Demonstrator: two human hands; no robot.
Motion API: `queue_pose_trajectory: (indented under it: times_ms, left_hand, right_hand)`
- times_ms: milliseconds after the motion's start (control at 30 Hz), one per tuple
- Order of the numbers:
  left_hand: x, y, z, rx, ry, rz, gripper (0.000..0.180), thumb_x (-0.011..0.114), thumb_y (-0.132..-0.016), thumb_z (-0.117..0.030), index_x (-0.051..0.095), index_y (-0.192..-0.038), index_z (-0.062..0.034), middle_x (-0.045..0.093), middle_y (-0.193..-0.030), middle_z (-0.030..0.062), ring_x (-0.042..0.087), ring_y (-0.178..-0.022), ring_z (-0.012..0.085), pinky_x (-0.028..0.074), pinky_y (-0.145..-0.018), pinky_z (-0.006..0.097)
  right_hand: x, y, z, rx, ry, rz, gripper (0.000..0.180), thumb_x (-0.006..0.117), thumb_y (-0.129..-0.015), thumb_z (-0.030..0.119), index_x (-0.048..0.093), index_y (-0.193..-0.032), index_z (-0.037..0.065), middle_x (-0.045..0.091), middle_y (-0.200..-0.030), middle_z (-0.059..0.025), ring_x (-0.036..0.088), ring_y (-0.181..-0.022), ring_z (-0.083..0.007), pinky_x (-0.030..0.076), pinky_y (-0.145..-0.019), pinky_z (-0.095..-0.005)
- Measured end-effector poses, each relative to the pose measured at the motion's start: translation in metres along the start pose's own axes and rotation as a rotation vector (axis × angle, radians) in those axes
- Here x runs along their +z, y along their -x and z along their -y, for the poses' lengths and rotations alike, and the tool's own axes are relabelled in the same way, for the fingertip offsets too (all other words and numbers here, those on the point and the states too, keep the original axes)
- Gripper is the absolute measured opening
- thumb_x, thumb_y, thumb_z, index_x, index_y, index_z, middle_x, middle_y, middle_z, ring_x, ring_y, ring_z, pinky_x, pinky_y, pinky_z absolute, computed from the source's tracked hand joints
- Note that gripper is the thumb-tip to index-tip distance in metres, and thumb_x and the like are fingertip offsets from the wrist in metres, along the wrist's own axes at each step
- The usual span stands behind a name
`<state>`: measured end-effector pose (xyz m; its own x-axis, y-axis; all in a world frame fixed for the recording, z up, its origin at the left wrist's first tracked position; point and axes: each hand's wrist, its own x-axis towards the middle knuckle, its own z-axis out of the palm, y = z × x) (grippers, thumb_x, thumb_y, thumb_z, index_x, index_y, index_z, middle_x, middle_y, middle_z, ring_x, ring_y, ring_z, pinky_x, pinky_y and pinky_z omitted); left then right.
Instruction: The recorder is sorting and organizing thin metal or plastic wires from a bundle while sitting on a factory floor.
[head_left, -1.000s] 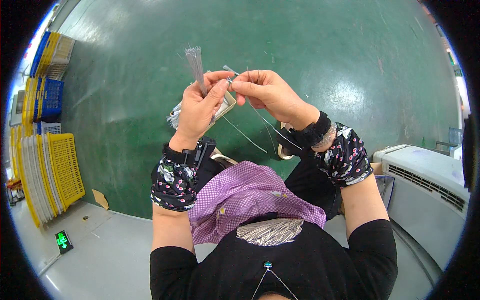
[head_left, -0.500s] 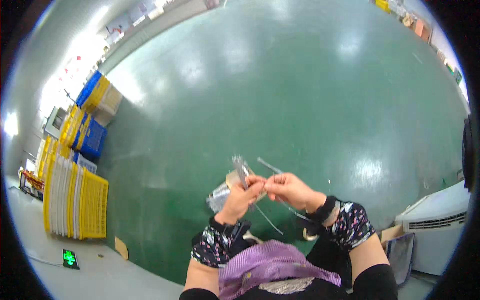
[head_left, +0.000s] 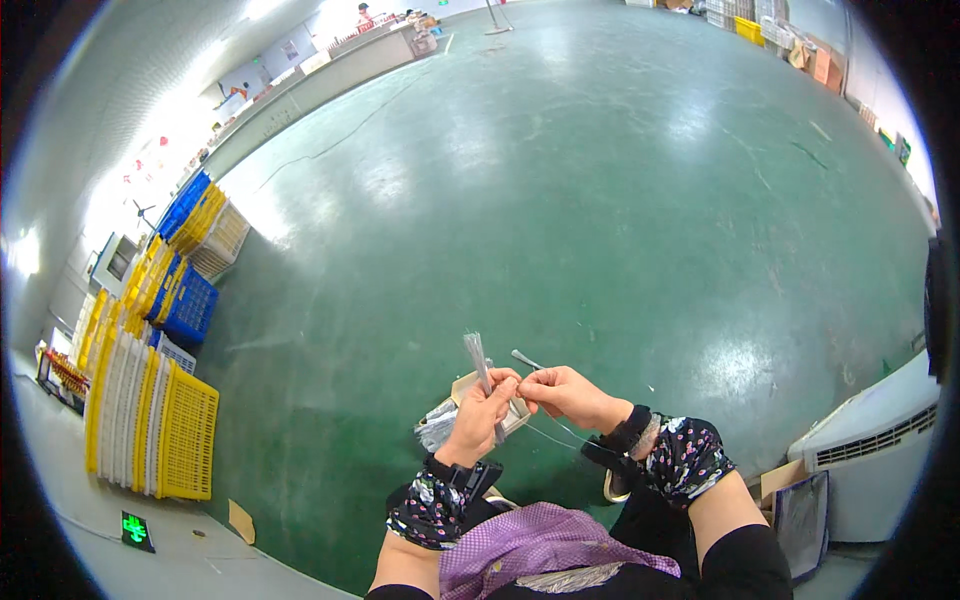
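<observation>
My left hand [head_left: 478, 422] is closed around a bundle of thin, silvery wire-like strands [head_left: 474, 356], which stands up out of the fist. Beside it, my right hand [head_left: 572, 398] pinches at the left fingertips, and the two hands touch or nearly touch. A thinner bunch of strands [head_left: 527, 360] sticks out past the right fingers, and fine loose ends trail below toward the right wrist. What exactly lies between the pinching fingertips is too small to make out. More silvery strands [head_left: 572, 578] lie on the purple checked cloth [head_left: 535, 535] over my lap.
Below my hands, an open cardboard box [head_left: 515, 418] and grey bundles [head_left: 436, 428] rest on the green floor [head_left: 380, 270]. Stacked yellow and white crates [head_left: 185, 430] stand at left, with blue crates [head_left: 190, 305] beyond. A white machine with a vent [head_left: 870, 450] is at right.
The view has tilted up, showing more of the far room. My hands stay together, with the left-hand bundle more upright. The loose strand ends below have shifted.
</observation>
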<state>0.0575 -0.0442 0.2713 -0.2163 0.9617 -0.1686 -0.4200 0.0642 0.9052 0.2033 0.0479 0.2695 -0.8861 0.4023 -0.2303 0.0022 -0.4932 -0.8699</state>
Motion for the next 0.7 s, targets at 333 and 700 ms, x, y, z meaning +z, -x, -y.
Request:
queue_pose_trajectory:
  times_ms: [333, 700]
  left_hand:
    - [-0.023, -0.009, -0.013, 0.265, 0.104, -0.277, 0.011, 0.052, -0.089, -0.014, 0.054, -0.091, -0.0036, 0.048, -0.067, -0.0043, 0.031, -0.045, 0.0001, 0.023, -0.039, 0.016]
    - [-0.055, -0.011, -0.012, 0.426, 0.175, -0.384, 0.01, 0.052, -0.09, -0.017, 0.055, -0.091, -0.0074, 0.052, -0.077, -0.0044, 0.03, -0.045, 0.0003, 0.024, -0.039, 0.017]
  right_hand:
    - [-0.016, 0.004, -0.013, -0.066, 0.181, 0.018, 0.019, 0.057, -0.085, 0.025, 0.062, -0.083, 0.007, 0.058, -0.067, 0.0036, 0.042, -0.057, -0.0023, 0.032, -0.051, -0.0194]
    - [-0.033, 0.003, -0.022, -0.237, 0.247, 0.001, 0.018, 0.055, -0.085, 0.018, 0.061, -0.082, 0.0, 0.06, -0.07, -0.0007, 0.053, -0.067, -0.007, 0.042, -0.068, -0.0224]
